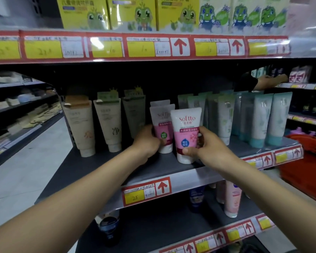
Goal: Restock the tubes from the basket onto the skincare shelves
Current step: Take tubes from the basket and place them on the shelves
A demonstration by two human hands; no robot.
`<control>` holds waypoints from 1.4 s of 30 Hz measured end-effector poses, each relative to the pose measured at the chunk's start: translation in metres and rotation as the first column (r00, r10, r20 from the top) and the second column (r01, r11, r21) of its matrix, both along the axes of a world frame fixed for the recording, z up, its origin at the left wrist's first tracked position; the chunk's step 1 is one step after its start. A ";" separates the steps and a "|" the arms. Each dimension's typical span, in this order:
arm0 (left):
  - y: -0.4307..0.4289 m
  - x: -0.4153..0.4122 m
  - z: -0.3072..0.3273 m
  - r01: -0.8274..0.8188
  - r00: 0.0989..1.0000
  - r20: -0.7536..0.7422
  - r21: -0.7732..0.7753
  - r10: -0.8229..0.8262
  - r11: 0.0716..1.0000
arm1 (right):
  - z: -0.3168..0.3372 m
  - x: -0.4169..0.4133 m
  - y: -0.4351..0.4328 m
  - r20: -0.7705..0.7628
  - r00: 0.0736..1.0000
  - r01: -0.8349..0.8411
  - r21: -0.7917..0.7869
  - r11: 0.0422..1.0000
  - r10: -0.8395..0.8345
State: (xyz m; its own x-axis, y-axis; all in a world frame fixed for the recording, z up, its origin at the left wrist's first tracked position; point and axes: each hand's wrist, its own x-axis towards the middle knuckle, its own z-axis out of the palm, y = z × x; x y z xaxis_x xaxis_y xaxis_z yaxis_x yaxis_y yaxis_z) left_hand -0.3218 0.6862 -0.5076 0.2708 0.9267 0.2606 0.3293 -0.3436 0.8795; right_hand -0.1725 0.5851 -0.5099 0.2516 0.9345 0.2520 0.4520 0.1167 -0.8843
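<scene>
Head view: on the dark shelf the front Softto tube should be stood cap-down, label outward, squarely beside the rear Softto tubes, which are gripped by the left hand. It is white over pink, glossy, and is pinched by the right hand.

Middle shelf: three pink-and-white Softto tubes; three front-row beige and olive tubes toward the left edge; teal tubes toward the right edge, overlapping, count indeterminate. Top shelf: three yellow boxes. One red basket.
</scene>
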 end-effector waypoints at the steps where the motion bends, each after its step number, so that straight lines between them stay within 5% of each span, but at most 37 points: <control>1: 0.003 0.008 -0.001 -0.009 1.000 -0.007 0.001 0.009 1.000 | -0.001 0.001 -0.001 0.004 1.000 0.002 0.000 1.000 -0.002; 15: 0.000 0.029 0.008 -0.199 0.975 -0.090 0.044 0.203 0.979 | -0.008 0.006 0.004 0.078 0.996 0.037 0.024 0.999 -0.038; 21: -0.037 0.015 -0.002 0.041 0.998 -0.048 0.041 -0.039 0.998 | -0.006 -0.004 0.032 0.168 0.985 0.032 -0.022 0.999 -0.028; 28: -0.044 0.013 0.003 -0.020 0.996 -0.083 0.032 0.023 0.999 | -0.001 -0.010 0.044 0.187 0.982 0.012 -0.077 0.997 0.003; 31: -0.052 0.005 0.010 -0.063 0.985 -0.144 0.211 0.095 0.975 | 0.003 -0.002 0.026 0.224 0.974 0.019 -0.014 1.000 -0.015; 36: -0.097 0.011 0.002 -0.027 0.846 -0.426 0.565 0.320 0.825 | -0.005 0.033 -0.045 0.608 0.726 0.200 0.259 0.945 -0.320; 42: -0.181 0.093 -0.061 0.374 0.799 -0.597 0.587 0.072 0.718 | -0.069 0.103 -0.165 0.788 0.512 0.397 0.136 0.908 -0.342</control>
State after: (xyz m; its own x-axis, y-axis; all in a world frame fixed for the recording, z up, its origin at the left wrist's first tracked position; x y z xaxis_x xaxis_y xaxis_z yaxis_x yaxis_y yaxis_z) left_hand -0.2285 0.5053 -0.5688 0.6858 0.5045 0.5246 0.5490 -0.8318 0.0822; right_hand -0.0698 0.4198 -0.5791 0.3082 0.8235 0.4762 0.9513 -0.2642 -0.1588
